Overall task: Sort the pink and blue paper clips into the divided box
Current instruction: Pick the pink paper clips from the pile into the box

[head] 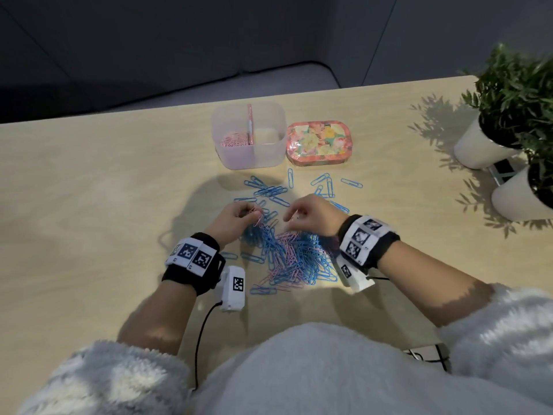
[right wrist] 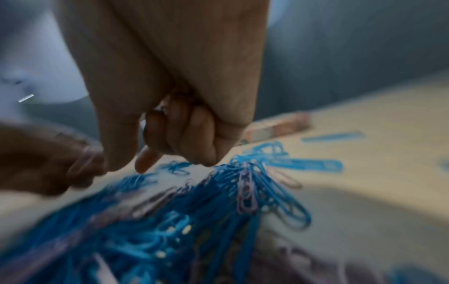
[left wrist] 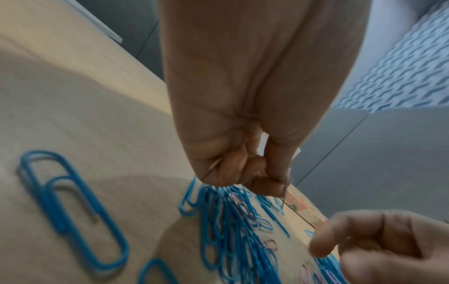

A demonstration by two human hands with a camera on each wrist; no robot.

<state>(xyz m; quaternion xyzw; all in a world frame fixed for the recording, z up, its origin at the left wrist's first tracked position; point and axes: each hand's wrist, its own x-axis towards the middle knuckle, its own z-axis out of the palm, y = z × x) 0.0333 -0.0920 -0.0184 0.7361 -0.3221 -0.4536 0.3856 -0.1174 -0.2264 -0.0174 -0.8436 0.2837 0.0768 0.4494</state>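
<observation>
1. A translucent, round-cornered plastic divided box [head: 248, 136] is seen standing on the pale wood-grain table [head: 89, 190], with a pink partition across its middle. A small heap of thin pink wire paper clips [head: 235, 141] is held in its left compartment; the contents of the right compartment cannot be made out.
2. A tangled pile of blue and pink paper clips [head: 287, 259] is found on the table nearer the person than the box. Loose glossy blue clips [head: 269, 190] are scattered between the pile and the box.
3. The left hand [head: 236, 218] is held over the pile's far left edge, its fingers curled together. A few pink clips [head: 254, 211] are pinched at its fingertips; in the left wrist view a thin wire is seen projecting from the closed fingers [left wrist: 233, 169].
4. The right hand [head: 311, 212] is held over the pile's far right edge, thumb and forefinger drawn together. Whether a clip is gripped between them cannot be told; the right wrist view is blurred.
5. A floral-printed rounded tin [head: 318, 142] is noted just beside the box on its right.
6. Two white pots of green leafy plants [head: 484, 145] are noted well to the right of the box, apart from the clips.
7. Black wrist straps with square-patterned markers are worn on both forearms, and fluffy white sleeves are pushed up.
</observation>
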